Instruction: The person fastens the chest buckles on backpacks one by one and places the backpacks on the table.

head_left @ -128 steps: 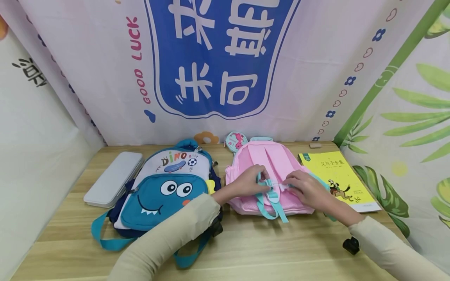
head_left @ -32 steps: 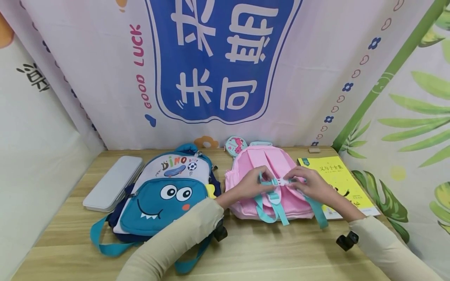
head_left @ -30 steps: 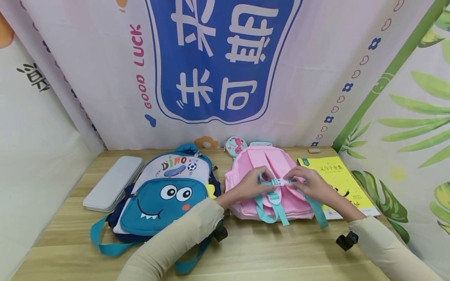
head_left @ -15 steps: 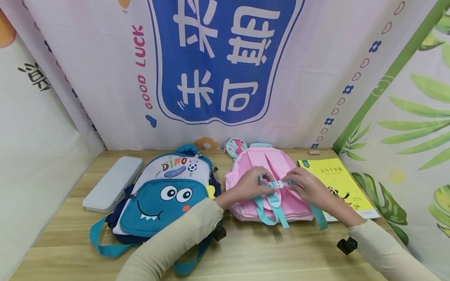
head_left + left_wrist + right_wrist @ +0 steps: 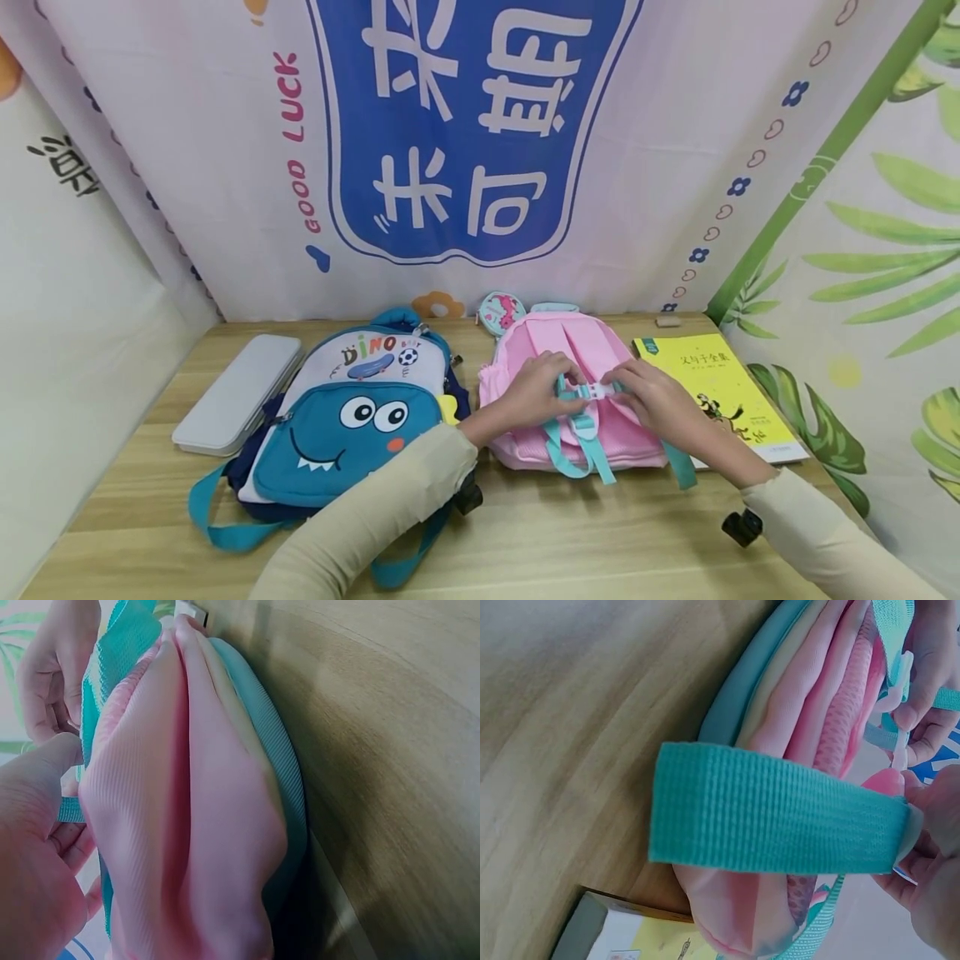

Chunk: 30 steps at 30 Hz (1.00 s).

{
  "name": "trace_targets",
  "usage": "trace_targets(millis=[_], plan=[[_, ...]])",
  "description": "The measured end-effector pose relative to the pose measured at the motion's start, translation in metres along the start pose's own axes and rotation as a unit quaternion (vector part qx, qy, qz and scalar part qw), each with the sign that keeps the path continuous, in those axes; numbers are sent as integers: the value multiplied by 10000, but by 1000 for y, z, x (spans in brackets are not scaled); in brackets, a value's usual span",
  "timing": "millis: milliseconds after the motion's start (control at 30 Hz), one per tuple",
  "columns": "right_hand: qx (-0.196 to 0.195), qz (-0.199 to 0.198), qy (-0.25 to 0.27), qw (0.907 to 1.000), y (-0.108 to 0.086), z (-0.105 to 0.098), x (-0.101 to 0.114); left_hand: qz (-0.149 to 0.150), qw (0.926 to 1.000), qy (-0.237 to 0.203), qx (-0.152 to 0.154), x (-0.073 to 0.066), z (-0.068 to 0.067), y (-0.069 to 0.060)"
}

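A pink backpack [image 5: 517,433] lies on the table with its strap side up. White plastic buckle pieces [image 5: 596,392] on teal straps meet over its middle, between my hands. My left hand [image 5: 536,392] pinches the teal strap at the buckle's left end; the left wrist view shows this strap [image 5: 71,810] between thumb and fingers. With thumb and fingers, my right hand [image 5: 663,408] pinches the buckle's right end. A wide teal strap [image 5: 772,810] hangs from beneath that hand in the right wrist view. Fingers partly hide the buckle, so I cannot tell whether it is fully clipped.
Left of the pink bag lies a blue dinosaur backpack [image 5: 348,442], its straps reaching toward the front. A white case [image 5: 238,392] is at far left. On the right are a yellow book [image 5: 720,383] and a small brown block [image 5: 667,321] behind it.
Over the last few seconds my hands have brought the buckle pieces together across the bag's middle, and the right-hand strap now hangs down at the bag's front. Since one second ago only small finger shifts show.
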State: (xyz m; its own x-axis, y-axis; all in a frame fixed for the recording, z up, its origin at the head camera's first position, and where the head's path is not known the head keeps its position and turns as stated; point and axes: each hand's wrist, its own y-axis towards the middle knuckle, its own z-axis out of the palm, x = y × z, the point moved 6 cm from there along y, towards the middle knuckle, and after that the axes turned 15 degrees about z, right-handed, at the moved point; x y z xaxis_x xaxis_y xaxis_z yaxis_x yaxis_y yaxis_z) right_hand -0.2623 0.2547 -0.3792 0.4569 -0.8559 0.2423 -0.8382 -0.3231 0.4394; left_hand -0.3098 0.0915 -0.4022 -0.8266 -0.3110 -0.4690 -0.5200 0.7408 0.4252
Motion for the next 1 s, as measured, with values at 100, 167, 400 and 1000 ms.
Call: trace_targets(millis=[100,167,400,1000], plan=[[-74,-17,55,10000,0,0,0,4,10000,95,-18,0,0,0],[-109,-16,92,9999,-1,1,0,22,9998,171,-22,-1,0,0],[-28,100,253,9996,-3,1,-2,-35,9994,333,39,0,3,1],[-71,114,394,9991,2,0,3,-4,9985,536,76,-5,-4,5]])
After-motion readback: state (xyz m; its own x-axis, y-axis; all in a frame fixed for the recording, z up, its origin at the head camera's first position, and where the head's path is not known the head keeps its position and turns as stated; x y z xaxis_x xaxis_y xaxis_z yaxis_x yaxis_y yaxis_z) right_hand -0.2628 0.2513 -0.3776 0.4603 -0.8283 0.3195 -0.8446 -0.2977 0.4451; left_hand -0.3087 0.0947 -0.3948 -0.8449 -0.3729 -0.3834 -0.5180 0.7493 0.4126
